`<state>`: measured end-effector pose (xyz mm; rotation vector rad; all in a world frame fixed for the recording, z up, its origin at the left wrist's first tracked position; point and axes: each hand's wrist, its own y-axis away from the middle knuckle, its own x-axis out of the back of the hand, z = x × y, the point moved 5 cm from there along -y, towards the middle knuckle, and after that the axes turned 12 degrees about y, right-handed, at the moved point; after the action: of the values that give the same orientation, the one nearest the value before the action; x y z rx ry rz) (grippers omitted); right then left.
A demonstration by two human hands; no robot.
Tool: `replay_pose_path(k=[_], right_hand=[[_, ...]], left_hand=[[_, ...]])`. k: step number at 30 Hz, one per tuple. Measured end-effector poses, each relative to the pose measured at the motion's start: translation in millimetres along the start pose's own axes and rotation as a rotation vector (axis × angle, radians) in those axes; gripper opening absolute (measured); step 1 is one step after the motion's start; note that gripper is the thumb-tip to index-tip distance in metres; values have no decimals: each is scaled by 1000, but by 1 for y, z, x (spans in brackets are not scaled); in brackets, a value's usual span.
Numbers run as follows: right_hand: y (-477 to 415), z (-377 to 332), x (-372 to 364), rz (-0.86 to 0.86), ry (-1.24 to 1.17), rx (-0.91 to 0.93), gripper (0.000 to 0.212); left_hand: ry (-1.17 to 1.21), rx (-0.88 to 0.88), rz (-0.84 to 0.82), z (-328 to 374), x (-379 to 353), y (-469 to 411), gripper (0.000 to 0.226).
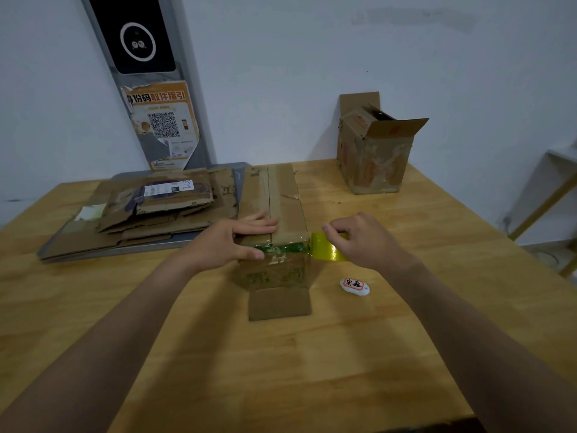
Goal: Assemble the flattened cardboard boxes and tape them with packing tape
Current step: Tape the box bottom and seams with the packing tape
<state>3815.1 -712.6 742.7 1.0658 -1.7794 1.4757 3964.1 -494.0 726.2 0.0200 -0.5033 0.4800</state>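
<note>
At the table's (281,370) middle, one long box (282,198), left hand (237,242) pressing its top, fingers straight; right hand (365,242) grips one yellow tape roll (327,254) just beside. One open box (374,157) at far edge; flattened sheets (150,214), perhaps four, left.

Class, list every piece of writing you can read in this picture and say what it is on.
"身份码取件指引": orange poster on the grey stand.
"宋鑫": white tag on the table.
Too blurred to read: shipping label, green print on the box.
</note>
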Motion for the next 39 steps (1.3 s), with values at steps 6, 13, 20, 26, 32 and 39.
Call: replay_pose_path(k=[6, 13, 20, 26, 32, 39], right_hand=[[-2, 3, -4, -9, -25, 15, 51], [-4, 4, -5, -32, -2, 12, 51], [-3, -11, 0, -19, 148, 13, 52], [-3, -50, -18, -160, -56, -8, 49], [16, -47, -31, -354, -622, -93, 25], [12, -49, -1, 60, -163, 163, 29]], left_hand=[[15, 75, -70, -2, 23, 13, 67], [-78, 66, -133, 2, 24, 10, 72], [-266, -16, 77, 16, 14, 21, 61], [-609, -92, 175, 33, -35, 19, 45], [-506, -85, 313, 9, -22, 23, 51], [-496, -114, 359, 7, -23, 20, 48]])
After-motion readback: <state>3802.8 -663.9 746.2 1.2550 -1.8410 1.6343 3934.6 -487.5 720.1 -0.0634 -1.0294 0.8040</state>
